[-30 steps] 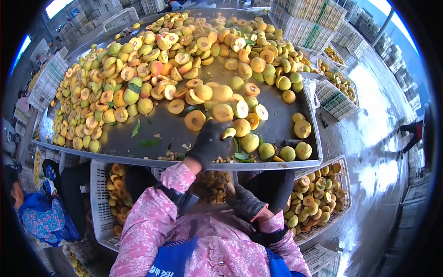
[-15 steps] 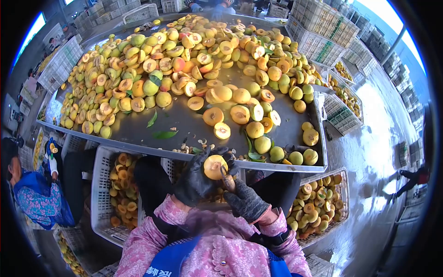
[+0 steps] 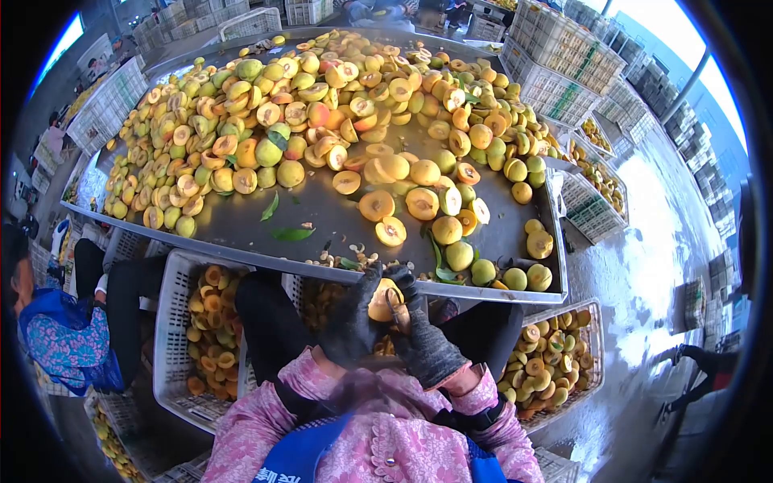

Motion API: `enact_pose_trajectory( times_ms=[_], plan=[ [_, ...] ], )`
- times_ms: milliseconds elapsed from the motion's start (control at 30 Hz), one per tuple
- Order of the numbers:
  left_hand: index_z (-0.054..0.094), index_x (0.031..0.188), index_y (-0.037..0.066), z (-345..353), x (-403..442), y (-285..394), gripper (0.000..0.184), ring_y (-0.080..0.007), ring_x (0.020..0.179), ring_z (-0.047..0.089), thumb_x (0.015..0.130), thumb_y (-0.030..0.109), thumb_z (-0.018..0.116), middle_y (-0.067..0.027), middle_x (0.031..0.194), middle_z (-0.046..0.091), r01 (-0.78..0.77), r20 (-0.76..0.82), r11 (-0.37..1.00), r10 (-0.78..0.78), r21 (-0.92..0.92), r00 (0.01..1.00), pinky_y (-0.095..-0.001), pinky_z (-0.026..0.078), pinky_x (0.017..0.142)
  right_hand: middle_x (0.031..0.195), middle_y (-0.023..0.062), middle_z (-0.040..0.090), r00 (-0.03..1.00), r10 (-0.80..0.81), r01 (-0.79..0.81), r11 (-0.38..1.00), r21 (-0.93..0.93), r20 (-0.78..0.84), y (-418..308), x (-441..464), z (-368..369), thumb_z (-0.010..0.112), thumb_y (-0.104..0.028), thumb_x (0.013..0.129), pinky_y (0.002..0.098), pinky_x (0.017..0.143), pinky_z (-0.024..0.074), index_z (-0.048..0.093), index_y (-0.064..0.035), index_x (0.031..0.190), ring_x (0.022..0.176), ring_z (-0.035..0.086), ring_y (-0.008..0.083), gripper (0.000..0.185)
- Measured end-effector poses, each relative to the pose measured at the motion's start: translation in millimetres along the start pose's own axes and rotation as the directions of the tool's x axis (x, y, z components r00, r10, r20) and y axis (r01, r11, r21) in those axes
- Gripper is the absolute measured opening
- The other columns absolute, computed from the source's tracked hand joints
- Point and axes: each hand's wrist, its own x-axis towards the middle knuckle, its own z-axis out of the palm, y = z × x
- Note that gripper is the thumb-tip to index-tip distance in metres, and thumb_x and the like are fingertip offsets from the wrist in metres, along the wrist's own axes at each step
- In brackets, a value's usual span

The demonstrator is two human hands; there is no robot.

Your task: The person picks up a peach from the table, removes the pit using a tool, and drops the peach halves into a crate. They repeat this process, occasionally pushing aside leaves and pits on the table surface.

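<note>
My left hand [image 3: 352, 318], in a dark glove, is closed around a halved yellow peach [image 3: 383, 301] just in front of the table's near edge. The peach's cut side is tilted toward my right hand. My right hand [image 3: 425, 348], in a dark grey glove, grips a pitting tool [image 3: 400, 317] with a wooden handle and a curved metal end. That metal end lies against the peach flesh. Whether the stone is still inside I cannot make out. Beyond both hands, halved and whole peaches [image 3: 241, 121] are heaped on the metal table [image 3: 322, 217].
A crate of peach halves [image 3: 213, 338] stands by my left leg, another crate of peaches [image 3: 551, 362] by my right. A co-worker [image 3: 68, 334] sits at the left. Leaves [image 3: 291, 233] and scraps lie along the table's near side. Stacked crates [image 3: 564, 56] rise behind at the right.
The peach has turned in my left hand, its cut face no longer facing straight up. My right hand and the tool have come closer around it. The co-worker's hands have lowered.
</note>
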Motion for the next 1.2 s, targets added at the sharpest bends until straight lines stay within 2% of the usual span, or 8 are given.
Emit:
enact_pose_trajectory(
  times_ms=[100, 367, 533, 633, 733, 800, 1033, 1200],
  plan=[
    [0.041, 0.125, -0.004, 12, -1, 11, 0.033, -0.0201, 0.108, 0.053, 0.098, 0.015, 0.035, -0.0146, 0.119, 0.054, -0.06, -0.017, 0.986, 0.063, 0.155, 0.998, -0.0325, 0.041, 0.096, 0.144, 0.0248, 0.018, 0.985, -0.166, 0.164, 0.986, -0.033, -0.051, 9, 3, 7, 0.048, 0.011, 0.073, 0.0349, 0.106, 0.0267, 0.022, -0.0063, 0.141, 0.134, 0.02, 0.0403, 0.075],
    [0.048, 0.117, -0.005, 7, -5, -8, 0.031, -0.019, 0.097, 0.057, 0.097, 0.015, 0.037, -0.0129, 0.108, 0.058, -0.09, -0.105, 0.887, 0.154, 0.453, 0.983, -0.0306, 0.046, 0.087, 0.116, 0.0162, 0.047, 0.989, 0.139, -0.146, 0.955, 0.258, 0.045, 44, 5, 35, 0.051, 0.005, 0.08, 0.0338, 0.089, 0.0432, 0.023, -0.0096, 0.142, 0.101, 0.051, 0.0282, 0.07],
    [0.051, 0.114, -0.003, -3, -5, -17, 0.029, -0.0238, 0.095, 0.057, 0.091, 0.015, 0.046, -0.0146, 0.099, 0.059, -0.067, -0.077, 0.912, 0.107, 0.404, 0.991, -0.034, 0.044, 0.088, 0.087, 0.0082, 0.053, 0.985, -0.149, 0.154, 0.987, 0.052, -0.085, 27, 2, 26, 0.052, -0.003, 0.084, 0.0261, 0.057, 0.0454, 0.036, -0.005, 0.13, 0.068, 0.054, 0.0133, 0.048],
    [0.054, 0.113, -0.002, -15, -9, -19, 0.028, -0.0239, 0.098, 0.058, 0.091, 0.014, 0.046, -0.0139, 0.104, 0.061, -0.277, 0.089, 0.671, 0.3, 0.688, 0.95, -0.0351, 0.044, 0.09, 0.073, 0.0052, 0.054, 0.984, 0.104, -0.132, 0.97, 0.204, 0.145, 28, -3, 18, 0.054, -0.009, 0.085, 0.0253, 0.046, 0.042, 0.042, -0.0035, 0.121, 0.056, 0.052, 0.0096, 0.038],
    [0.053, 0.115, -0.001, -41, -8, -32, 0.03, -0.0258, 0.101, 0.057, 0.088, 0.011, 0.05, -0.0144, 0.108, 0.06, -0.326, 0.268, 0.623, 0.188, 0.711, 0.945, -0.0369, 0.043, 0.092, 0.07, 0.006, 0.053, 0.953, 0.183, -0.226, 0.96, 0.167, 0.241, 28, -6, 12, 0.055, -0.011, 0.085, 0.0272, 0.045, 0.0427, 0.045, -0.0026, 0.116, 0.054, 0.053, 0.0122, 0.033],
    [0.052, 0.116, -0.002, -51, -10, -40, 0.035, -0.0293, 0.107, 0.054, 0.083, 0.009, 0.055, -0.0171, 0.114, 0.057, -0.295, 0.315, 0.607, 0.076, 0.738, 0.946, -0.039, 0.04, 0.095, 0.07, 0.0065, 0.054, 0.979, -0.054, 0.04, 0.996, 0.076, 0.197, 48, -11, 19, 0.056, -0.011, 0.085, 0.0275, 0.045, 0.043, 0.046, -0.0018, 0.115, 0.053, 0.053, 0.0129, 0.032],
    [0.054, 0.115, -0.001, -30, -18, -16, 0.035, -0.0281, 0.1, 0.059, 0.083, 0.012, 0.056, -0.0166, 0.109, 0.06, -0.113, 0.121, 0.851, 0.058, 0.513, 0.991, -0.036, 0.046, 0.088, 0.078, 0.0104, 0.057, 0.97, -0.043, 0.034, 0.999, 0.041, 0.24, 47, -12, 22, 0.057, -0.012, 0.085, 0.031, 0.055, 0.0456, 0.047, -0.0009, 0.115, 0.063, 0.055, 0.0156, 0.034],
    [0.052, 0.118, -0.002, -48, -20, -36, 0.038, -0.0285, 0.097, 0.061, 0.083, 0.013, 0.056, -0.0169, 0.106, 0.062, -0.183, 0.215, 0.655, 0.033, 0.733, 0.976, -0.0359, 0.046, 0.088, 0.083, 0.0123, 0.059, 0.915, 0.102, -0.055, 0.99, -0.131, 0.391, 35, -6, 21, 0.056, -0.012, 0.085, 0.0348, 0.067, 0.0454, 0.051, -0.0008, 0.113, 0.075, 0.056, 0.0199, 0.03]
  ],
)
